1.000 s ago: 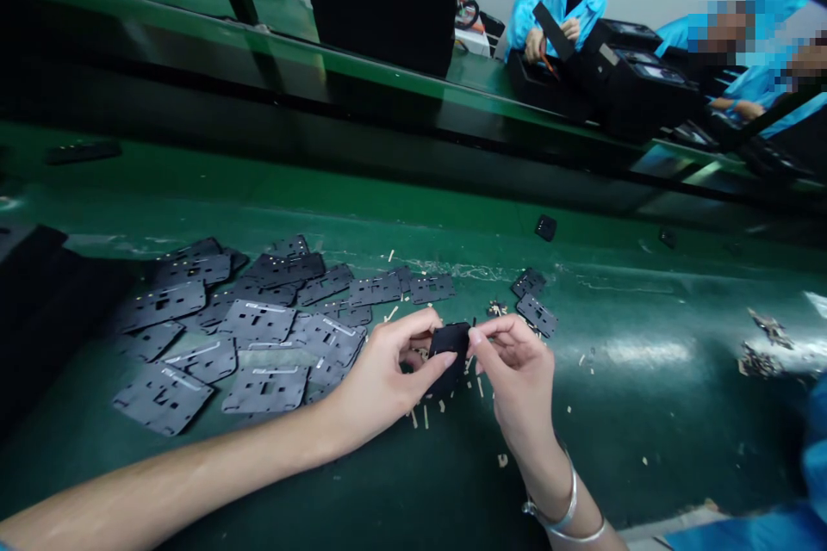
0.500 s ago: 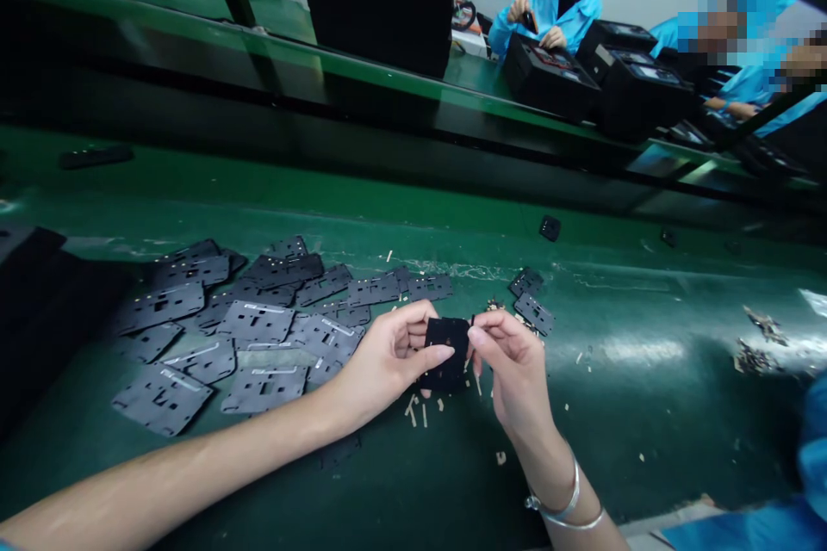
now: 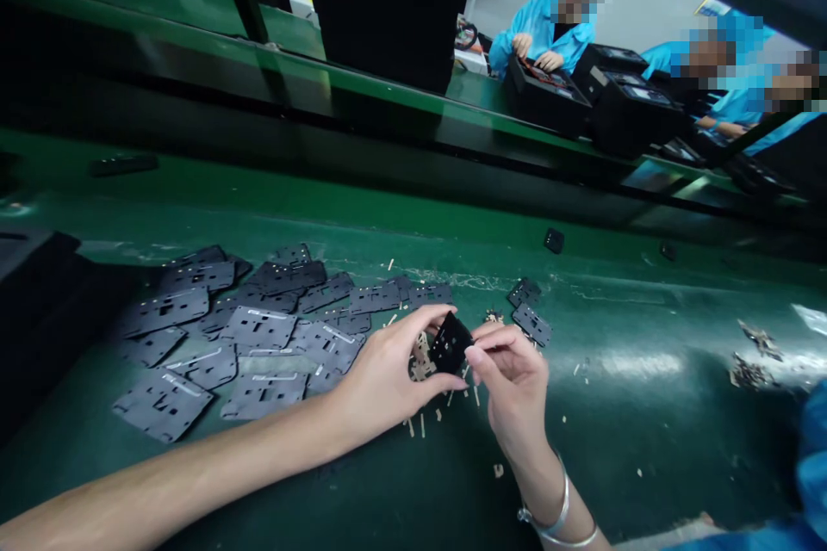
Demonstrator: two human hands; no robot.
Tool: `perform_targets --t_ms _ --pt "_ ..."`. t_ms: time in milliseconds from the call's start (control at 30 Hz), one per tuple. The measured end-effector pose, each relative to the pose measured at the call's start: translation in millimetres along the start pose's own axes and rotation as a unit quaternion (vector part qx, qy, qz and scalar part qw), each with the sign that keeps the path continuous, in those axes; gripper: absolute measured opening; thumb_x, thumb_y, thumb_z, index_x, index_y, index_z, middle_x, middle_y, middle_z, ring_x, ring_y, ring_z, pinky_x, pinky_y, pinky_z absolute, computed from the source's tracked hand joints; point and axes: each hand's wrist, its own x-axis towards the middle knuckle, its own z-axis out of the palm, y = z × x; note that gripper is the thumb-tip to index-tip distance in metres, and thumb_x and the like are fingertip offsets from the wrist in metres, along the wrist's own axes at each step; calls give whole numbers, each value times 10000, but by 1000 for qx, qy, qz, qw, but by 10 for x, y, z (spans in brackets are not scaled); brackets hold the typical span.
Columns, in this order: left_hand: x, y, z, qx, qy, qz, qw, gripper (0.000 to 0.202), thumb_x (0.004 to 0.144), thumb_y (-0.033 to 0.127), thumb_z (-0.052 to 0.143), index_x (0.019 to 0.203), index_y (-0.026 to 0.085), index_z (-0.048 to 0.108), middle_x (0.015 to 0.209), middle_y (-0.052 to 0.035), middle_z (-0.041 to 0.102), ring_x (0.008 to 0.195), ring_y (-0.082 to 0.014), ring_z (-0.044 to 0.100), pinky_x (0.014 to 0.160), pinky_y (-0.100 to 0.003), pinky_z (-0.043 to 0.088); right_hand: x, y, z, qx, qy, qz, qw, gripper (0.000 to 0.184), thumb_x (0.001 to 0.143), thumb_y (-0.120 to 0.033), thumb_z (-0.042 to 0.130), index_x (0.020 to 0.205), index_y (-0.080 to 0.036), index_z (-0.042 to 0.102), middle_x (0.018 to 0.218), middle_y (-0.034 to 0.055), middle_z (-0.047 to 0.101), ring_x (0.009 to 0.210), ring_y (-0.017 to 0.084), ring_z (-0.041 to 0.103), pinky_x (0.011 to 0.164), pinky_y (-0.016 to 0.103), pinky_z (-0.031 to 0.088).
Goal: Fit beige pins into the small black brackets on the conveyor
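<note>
A small black plastic plate [image 3: 450, 343] with cut-out holes is held up above the green bench, tilted. My left hand [image 3: 404, 357] grips it by opposite edges, thumb at the bottom and fingers at the top. At its right edge, my right hand [image 3: 510, 366] is closed in a pinch, thumb against forefinger; whether it grips the plate's edge or a tiny piece I cannot make out. Beneath the hands lie small tan scraps [image 3: 423, 357], partly hidden. Many similar dark plates [image 3: 262, 327] are spread in a loose pile left of my left hand.
Two more plates [image 3: 531, 323] lie beyond my right hand. A heap of scraps [image 3: 753, 368] is at far right, near a blue sleeve [image 3: 812, 448]. A black box [image 3: 35, 318] stands at left. Across a raised ledge [image 3: 388, 95], co-workers in blue sit behind black boxes [image 3: 549, 99].
The plate has turned from facing me to a steeper tilt, and my left hand's thumb has moved from its face to its lower edge. My right hand stays at its right edge.
</note>
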Motion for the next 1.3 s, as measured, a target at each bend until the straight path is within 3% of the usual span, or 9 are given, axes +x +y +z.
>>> perform_targets --t_ms 167,433,733,1000,1300 --pt "-61 -57 19 57 0 71 996 507 783 196 642 1253 179 452 1155 -100 607 1068 -238 572 900 -415 489 -8 -22 6 28 -49 15 998 74 739 -171 697 742 -222 644 749 -5 578 566 93 480 445 201 355" --pt "-53 -99 -21 151 37 187 970 467 822 89 566 1265 162 438 1112 -99 609 1035 -213 556 880 -394 490 7 -64 14 94 -68 98 988 97 699 -228 724 694 -193 633 735 -8 543 495 70 418 406 198 328" --pt "11 -159 -55 230 42 264 936 465 820 -16 468 1255 146 447 1115 -100 582 1040 -211 506 797 -354 529 63 -77 -2 131 -94 181 970 114 679 -230 724 661 -178 624 663 -21 532 483 62 421 391 172 325" --pt "5 -98 -63 222 21 210 952 522 801 54 546 1298 155 424 1013 -75 602 914 -204 512 737 -356 525 139 -56 -85 121 -83 199 969 172 745 -279 652 620 -161 633 639 1 554 527 84 480 398 168 333" --pt "-68 1 -87 293 30 159 942 528 796 132 513 1317 144 429 983 -92 584 816 -205 579 592 -299 513 185 -64 -137 124 -76 199 969 134 726 -263 643 643 -159 660 671 17 575 547 96 494 401 175 334"
